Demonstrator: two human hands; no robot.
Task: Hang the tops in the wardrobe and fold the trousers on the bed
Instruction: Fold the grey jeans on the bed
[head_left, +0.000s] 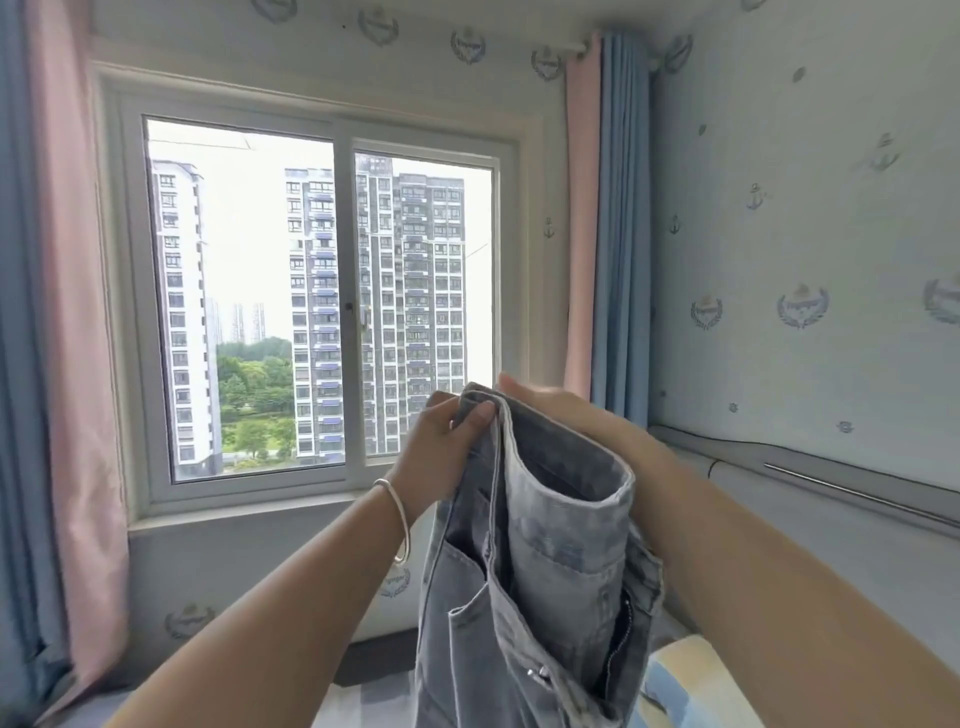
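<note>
You are pinching the jeans (550, 545) waistband in your left hand (441, 431). Your right hand (561, 410) is gripping it alongside, lining up edges for folding.

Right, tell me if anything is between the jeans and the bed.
Nothing visible is. Both hands hold the jeans up by the waistband, left hand pinching it, right hand behind it. The legs hang straight down toward the bed, out of frame. Only a patterned corner of bedding shows.
</note>
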